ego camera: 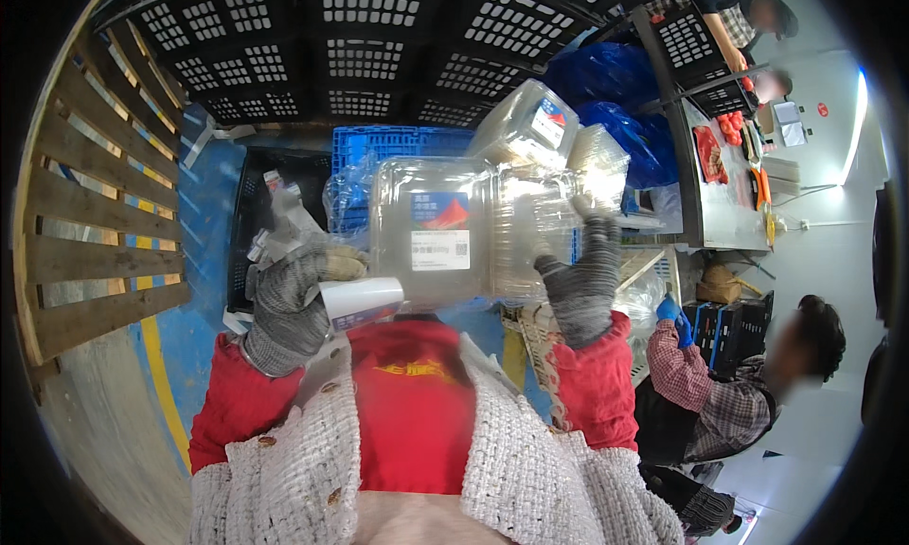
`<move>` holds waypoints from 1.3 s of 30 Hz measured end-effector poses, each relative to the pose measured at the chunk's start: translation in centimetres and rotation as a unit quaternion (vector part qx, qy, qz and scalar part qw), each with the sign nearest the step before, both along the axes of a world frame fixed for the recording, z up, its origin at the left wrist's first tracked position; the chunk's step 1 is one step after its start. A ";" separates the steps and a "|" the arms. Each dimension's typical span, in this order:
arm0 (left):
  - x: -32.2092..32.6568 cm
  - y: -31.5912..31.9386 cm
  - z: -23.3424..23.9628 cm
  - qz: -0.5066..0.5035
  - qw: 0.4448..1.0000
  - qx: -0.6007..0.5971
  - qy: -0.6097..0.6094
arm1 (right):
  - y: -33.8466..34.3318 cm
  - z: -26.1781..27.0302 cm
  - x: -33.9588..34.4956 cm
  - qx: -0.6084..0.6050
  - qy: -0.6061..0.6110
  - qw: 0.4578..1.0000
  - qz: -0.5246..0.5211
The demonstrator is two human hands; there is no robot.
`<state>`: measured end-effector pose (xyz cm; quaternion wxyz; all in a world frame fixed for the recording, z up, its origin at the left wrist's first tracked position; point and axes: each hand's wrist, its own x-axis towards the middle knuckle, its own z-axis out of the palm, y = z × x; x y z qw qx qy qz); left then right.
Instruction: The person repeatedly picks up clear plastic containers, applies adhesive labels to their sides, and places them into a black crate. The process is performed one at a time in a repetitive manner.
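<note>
My left hand, in a grey knit glove, holds a roll of printed labels just left of the containers. A stack of nested clear plastic containers lies on its side before me. Its end container faces me and bears a blue, red and white label. My right hand, also gloved, rests against the stack's right part, thumb and fingers spread around it. Behind lies a second clear stack with a similar label. What the stacks rest on is mostly hidden.
Black perforated crates stand along the far side, with a blue crate below. A black bin holds crumpled backing strips. A wooden pallet stands left. Co-workers are near a metal table at right.
</note>
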<state>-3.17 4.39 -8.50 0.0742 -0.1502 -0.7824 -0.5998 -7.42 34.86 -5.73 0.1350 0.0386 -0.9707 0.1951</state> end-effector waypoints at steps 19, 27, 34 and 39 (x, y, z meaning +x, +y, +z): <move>1.4 2.0 -1.1 0.014 0.992 0.065 -0.107 | 2.7 -6.2 -6.4 -0.388 -0.207 0.887 0.138; 1.7 0.6 -0.1 -0.028 0.983 0.129 -0.125 | -9.1 2.5 1.6 -0.399 -0.267 0.823 0.302; 2.7 -3.6 -4.5 0.011 0.901 0.307 -0.305 | -8.8 0.9 -2.1 -0.455 -0.251 0.850 0.087; 2.7 -4.6 -4.2 -0.017 0.973 0.155 -0.167 | -7.6 -6.0 -4.8 -0.323 -0.345 0.880 0.048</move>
